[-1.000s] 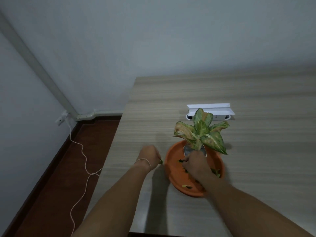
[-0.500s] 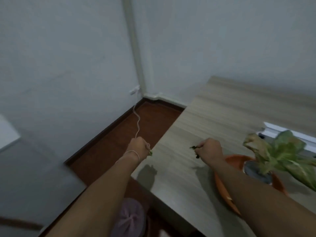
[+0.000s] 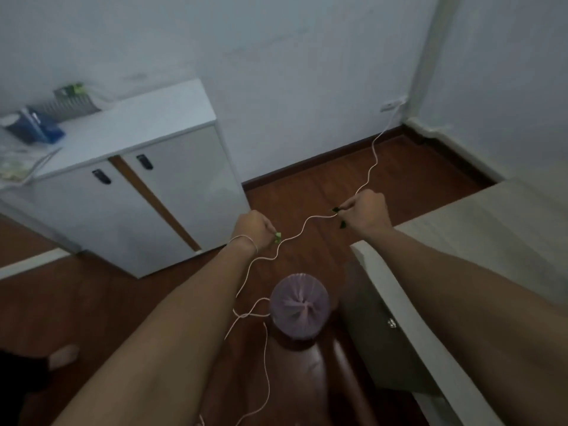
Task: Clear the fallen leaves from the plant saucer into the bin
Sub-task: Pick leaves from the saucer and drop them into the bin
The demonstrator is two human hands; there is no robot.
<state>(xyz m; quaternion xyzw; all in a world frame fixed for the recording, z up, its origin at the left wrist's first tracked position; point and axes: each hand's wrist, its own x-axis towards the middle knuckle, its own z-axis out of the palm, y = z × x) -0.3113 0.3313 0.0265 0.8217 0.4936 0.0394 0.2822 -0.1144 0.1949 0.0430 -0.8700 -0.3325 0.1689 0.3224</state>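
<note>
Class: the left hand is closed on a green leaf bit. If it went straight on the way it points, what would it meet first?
Probably the wooden floor, then the wall; depth is unclear. The left hand points beyond the bin.

A lined bin and white cable sit on the wooden floor.

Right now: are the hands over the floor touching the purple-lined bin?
Apart. In the head view both hands, left and right, sit clearly beyond the bin, with bare floor showing between.

No readable text, labels, numbers or signs anywhere
</note>
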